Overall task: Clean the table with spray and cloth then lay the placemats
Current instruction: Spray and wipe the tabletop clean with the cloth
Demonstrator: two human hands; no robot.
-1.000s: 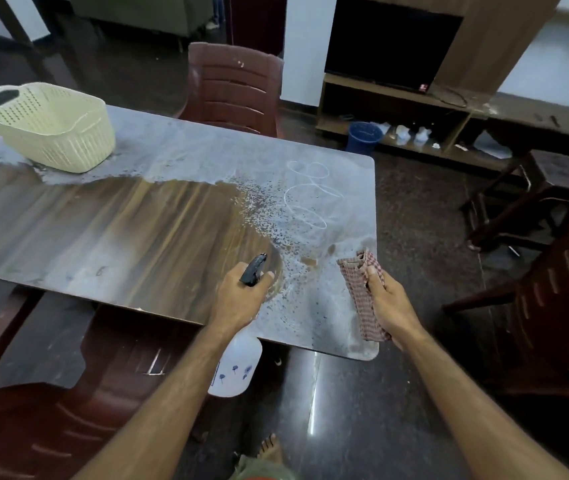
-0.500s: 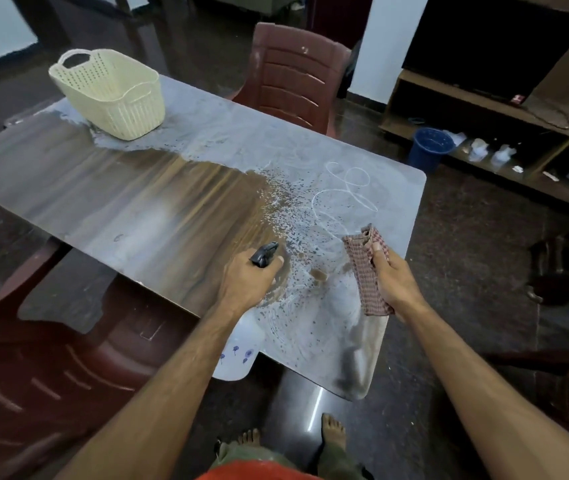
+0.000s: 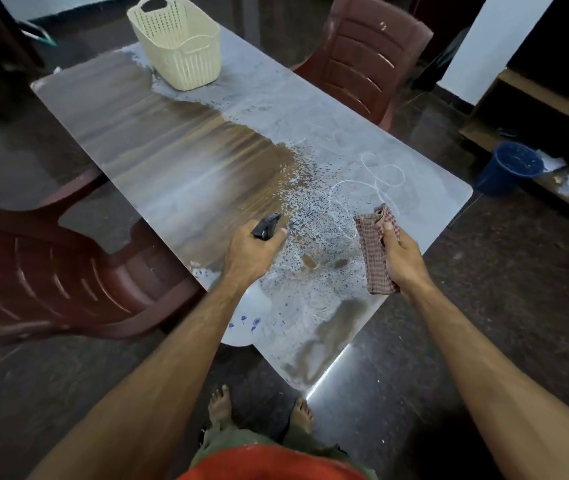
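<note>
A long wooden table (image 3: 179,174) runs away from me, its near right part grey with powder and wet spray droplets. My left hand (image 3: 251,251) grips a spray bottle (image 3: 251,313) by its black trigger head, over the table's near edge. The bottle's white body with blue flowers hangs below my wrist. My right hand (image 3: 399,261) holds a folded red-checked cloth (image 3: 374,251) upright, just above the table's near right edge. No placemats are in view.
A cream plastic basket (image 3: 180,43) stands at the far end of the table. Brown plastic chairs sit at the left (image 3: 44,271) and far right (image 3: 373,53). A blue bucket (image 3: 509,171) is on the floor to the right, by a low shelf.
The camera has swung left and down, so the table now runs diagonally and my bare feet show. Both hands keep their holds on the bottle and cloth near the same wet patch.
</note>
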